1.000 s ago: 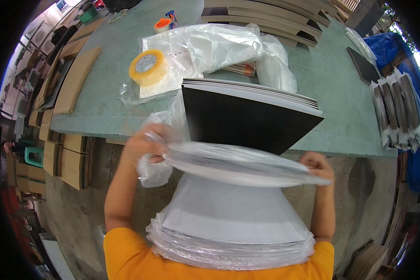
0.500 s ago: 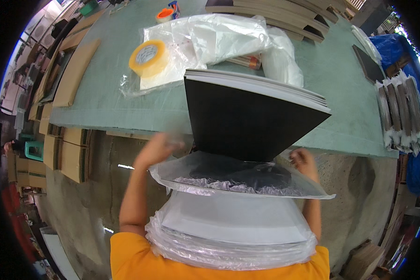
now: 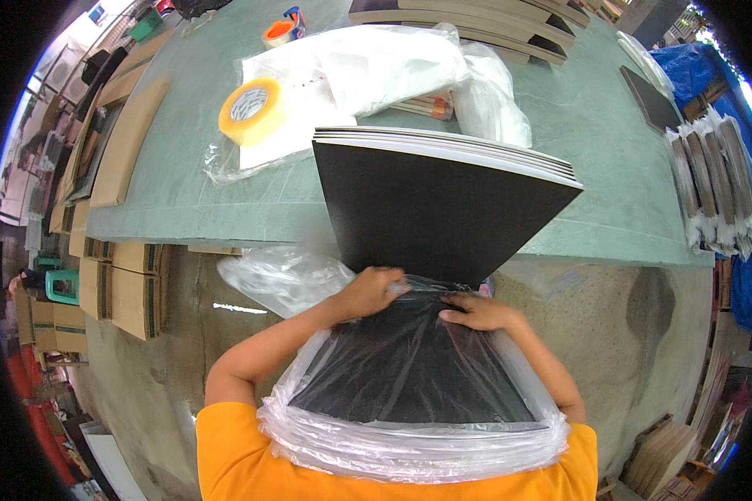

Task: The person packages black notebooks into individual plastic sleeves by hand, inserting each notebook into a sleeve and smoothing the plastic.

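Observation:
In front of me, a black panel in a clear plastic bag (image 3: 409, 376) lies on top of a pile of plastic-wrapped panels (image 3: 409, 451) close to my body. My left hand (image 3: 372, 290) is closed on the film at the far end of this bag. My right hand (image 3: 480, 313) rests on the same end, fingers stretched out over the film. Loose clear film (image 3: 280, 271) spreads out left of my left hand. Just beyond both hands, a stack of black panels with white edges (image 3: 443, 209) leans upright against the table edge; its lower end is hidden.
On the green table (image 3: 610, 184) lie a roll of clear tape (image 3: 249, 111), white plastic bags (image 3: 393, 71), an orange-cored tape dispenser (image 3: 281, 32) and stacked boards (image 3: 476, 21). Wrapped bundles (image 3: 714, 179) stand at the right edge. Cardboard boxes (image 3: 134, 292) and a green stool (image 3: 61, 285) are left.
The bag, earlier raised with its edge spread across above the pile, now lies with the black panel over the pile. Both hands have come inward onto its far end. Loose film now extends left.

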`<control>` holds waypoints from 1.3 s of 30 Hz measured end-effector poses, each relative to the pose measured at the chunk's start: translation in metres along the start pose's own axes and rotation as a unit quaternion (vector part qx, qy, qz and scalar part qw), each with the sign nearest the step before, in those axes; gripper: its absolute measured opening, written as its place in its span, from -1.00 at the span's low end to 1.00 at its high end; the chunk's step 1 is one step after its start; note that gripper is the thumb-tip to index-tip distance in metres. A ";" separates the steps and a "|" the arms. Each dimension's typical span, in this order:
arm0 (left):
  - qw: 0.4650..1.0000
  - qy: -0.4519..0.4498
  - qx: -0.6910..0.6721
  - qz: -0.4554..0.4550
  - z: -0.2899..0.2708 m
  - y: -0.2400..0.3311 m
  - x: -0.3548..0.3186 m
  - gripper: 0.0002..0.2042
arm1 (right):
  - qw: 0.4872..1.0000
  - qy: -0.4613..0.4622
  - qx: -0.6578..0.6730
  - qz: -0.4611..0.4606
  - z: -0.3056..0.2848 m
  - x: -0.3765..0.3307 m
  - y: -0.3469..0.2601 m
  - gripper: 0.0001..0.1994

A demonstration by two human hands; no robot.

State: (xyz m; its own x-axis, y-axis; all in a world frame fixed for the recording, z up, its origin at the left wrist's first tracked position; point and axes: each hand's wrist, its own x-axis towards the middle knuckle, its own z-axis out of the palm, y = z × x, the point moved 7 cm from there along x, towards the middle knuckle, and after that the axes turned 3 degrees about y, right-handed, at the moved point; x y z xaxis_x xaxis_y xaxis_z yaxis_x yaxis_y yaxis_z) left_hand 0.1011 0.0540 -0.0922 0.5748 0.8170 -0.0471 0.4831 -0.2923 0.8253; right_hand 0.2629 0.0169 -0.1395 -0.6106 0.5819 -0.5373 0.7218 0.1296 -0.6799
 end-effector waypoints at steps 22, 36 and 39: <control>0.892 0.449 -0.037 0.035 -0.175 0.105 -0.009 -0.78 | 0.912 0.110 0.306 -0.250 -0.107 -0.033 -0.124 -0.82; 1.000 0.018 0.011 0.004 -0.096 0.111 0.003 -0.73 | 0.844 0.390 0.302 -0.210 -0.169 -0.083 -0.103 -0.76; 0.995 0.024 0.068 0.064 -0.090 0.115 0.006 -0.72 | 0.904 0.353 0.118 -0.211 -0.149 -0.073 -0.145 -0.65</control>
State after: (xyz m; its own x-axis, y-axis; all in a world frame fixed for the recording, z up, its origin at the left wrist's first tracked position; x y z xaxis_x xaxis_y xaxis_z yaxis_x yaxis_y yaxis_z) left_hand 0.1008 0.0698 0.0535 0.6073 0.7901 0.0832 0.4943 -0.4577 0.7390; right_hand 0.2512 0.0751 0.0729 -0.3945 0.8989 0.1909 0.3336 0.3336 -0.8817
